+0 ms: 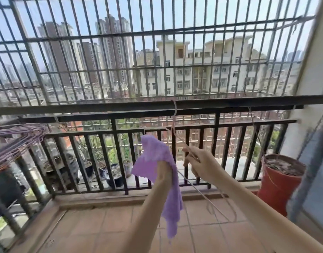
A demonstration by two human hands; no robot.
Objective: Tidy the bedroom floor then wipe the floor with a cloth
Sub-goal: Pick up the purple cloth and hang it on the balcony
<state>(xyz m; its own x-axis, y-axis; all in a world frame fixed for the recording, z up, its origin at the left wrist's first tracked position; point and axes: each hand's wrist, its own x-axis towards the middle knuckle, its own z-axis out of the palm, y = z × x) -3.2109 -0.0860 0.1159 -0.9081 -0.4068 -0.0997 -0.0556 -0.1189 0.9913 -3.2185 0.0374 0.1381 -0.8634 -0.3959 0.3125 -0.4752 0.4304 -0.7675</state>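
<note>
Am seeing left hand gripping purple cloth bunched in curled fingers, rest of cloth draping below wrist. Right hand pinching wire hanger hooked on balcony railing, probably steadying it so cloth can come free. Cloth lying just left of right fingertips, apart from them. Judging: fetching cloth, wiping not yet begun.

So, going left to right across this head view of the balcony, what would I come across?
Bunch of purple hangers → purple cloth gripped by the left hand → right hand pinching a thin wire hanger → red pot.
</note>
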